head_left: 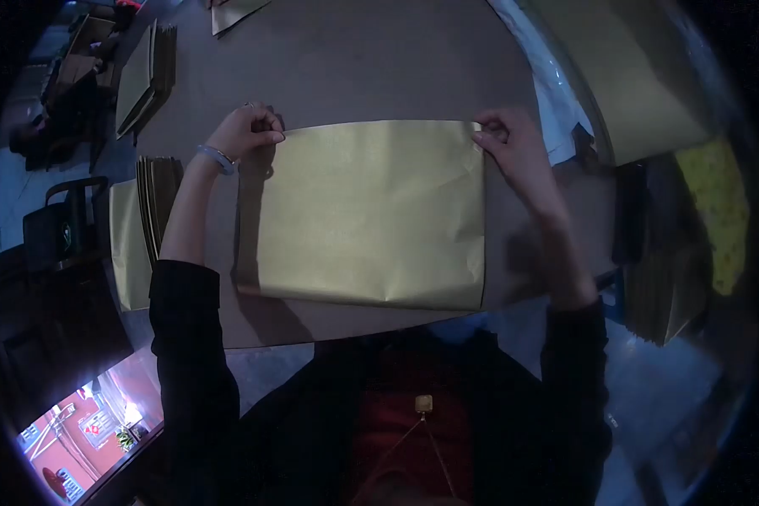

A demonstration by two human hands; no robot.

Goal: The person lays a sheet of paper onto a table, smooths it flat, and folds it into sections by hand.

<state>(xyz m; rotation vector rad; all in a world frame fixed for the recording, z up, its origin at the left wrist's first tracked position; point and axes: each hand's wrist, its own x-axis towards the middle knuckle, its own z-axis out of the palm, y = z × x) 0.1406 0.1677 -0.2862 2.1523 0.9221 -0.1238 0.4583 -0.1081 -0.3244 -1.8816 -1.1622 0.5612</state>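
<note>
A large gold-coloured paper sheet, lightly creased, spans the middle of the view near the table's front edge. My left hand, with a bangle on the wrist, pinches its upper left edge. At the upper right corner, my right hand grips the paper between thumb and fingers. Shadow falls over the left strip of the sheet.
Stacked gold paper stands on the round table at the upper left and left. Large gold sheets lie at the upper right. Another person's fingers touch paper at the top.
</note>
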